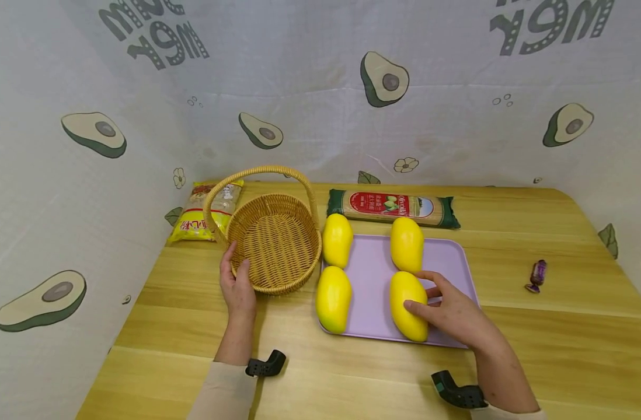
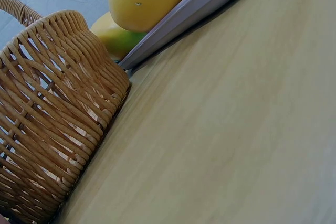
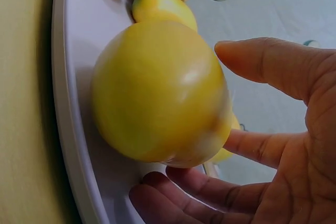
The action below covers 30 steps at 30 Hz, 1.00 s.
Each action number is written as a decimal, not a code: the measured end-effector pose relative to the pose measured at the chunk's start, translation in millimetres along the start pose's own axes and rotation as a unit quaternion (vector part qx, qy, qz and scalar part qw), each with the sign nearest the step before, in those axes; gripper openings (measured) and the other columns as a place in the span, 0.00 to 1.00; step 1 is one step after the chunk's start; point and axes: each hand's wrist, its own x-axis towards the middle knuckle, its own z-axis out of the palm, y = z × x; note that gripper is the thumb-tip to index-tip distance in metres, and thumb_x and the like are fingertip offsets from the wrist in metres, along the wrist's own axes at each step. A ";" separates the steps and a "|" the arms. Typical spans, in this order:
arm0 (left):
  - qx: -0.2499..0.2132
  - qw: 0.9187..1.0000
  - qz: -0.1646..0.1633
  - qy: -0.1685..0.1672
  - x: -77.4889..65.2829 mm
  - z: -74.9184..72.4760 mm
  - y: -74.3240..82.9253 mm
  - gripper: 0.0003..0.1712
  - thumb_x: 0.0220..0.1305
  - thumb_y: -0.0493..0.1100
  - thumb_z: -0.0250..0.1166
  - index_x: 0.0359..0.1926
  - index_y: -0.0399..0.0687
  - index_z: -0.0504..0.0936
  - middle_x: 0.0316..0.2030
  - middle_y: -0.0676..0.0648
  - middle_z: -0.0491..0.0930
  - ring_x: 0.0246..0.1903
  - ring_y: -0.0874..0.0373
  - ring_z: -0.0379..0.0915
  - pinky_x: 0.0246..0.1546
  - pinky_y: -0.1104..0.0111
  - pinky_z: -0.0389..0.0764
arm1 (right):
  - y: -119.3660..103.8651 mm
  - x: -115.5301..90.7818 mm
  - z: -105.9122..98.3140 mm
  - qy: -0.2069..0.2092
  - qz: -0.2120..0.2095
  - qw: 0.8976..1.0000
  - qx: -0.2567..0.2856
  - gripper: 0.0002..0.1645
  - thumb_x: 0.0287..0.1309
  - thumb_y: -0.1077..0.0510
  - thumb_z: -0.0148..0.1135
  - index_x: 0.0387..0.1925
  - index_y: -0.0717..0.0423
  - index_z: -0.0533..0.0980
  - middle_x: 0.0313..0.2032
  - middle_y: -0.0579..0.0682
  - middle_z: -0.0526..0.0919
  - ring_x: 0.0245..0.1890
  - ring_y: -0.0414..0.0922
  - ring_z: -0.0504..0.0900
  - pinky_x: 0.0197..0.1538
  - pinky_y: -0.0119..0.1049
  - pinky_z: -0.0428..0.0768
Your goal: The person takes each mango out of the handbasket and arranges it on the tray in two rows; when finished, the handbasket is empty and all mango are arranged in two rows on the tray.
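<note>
My left hand (image 1: pixel 239 291) holds the near left side of a round wicker basket (image 1: pixel 278 251) with a tall arched handle, thumb over the rim. Inside, the basket shows only its bare woven bottom. To its right, a shallow lilac tray (image 1: pixel 370 280) bears several yellow mangoes, in two columns. Around the front right mango (image 1: pixel 404 291) curve the fingers and thumb of my right hand (image 1: pixel 454 309). The right wrist view shows this mango (image 3: pixel 157 93) close up, the thumb tip right at its edge and the fingers along its other side. The front left mango (image 1: pixel 333 300) has a greenish end.
A green-ended pack of noodles (image 1: pixel 389 208) lies behind the tray. At the back left, a yellow-and-clear food bag (image 1: pixel 207 213) stands beside the basket. One purple-wrapped candy (image 1: pixel 537 274) is on the wooden table (image 1: pixel 578 350) at right. Avocado-printed cloth (image 1: pixel 310 87) hangs along the back and sides.
</note>
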 end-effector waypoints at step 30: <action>0.032 0.936 0.319 0.148 -26.5 13.9 30.6 0.14 0.59 0.23 0.55 0.46 0.29 0.78 0.61 0.35 0.67 0.66 0.50 0.57 0.69 0.59 0.56 | -3.2 -16.1 -59.2 0.153 -0.030 0.985 -0.071 0.50 0.71 0.31 0.49 0.78 0.58 0.54 0.68 0.72 0.68 0.62 0.71 0.72 0.51 0.63 0.80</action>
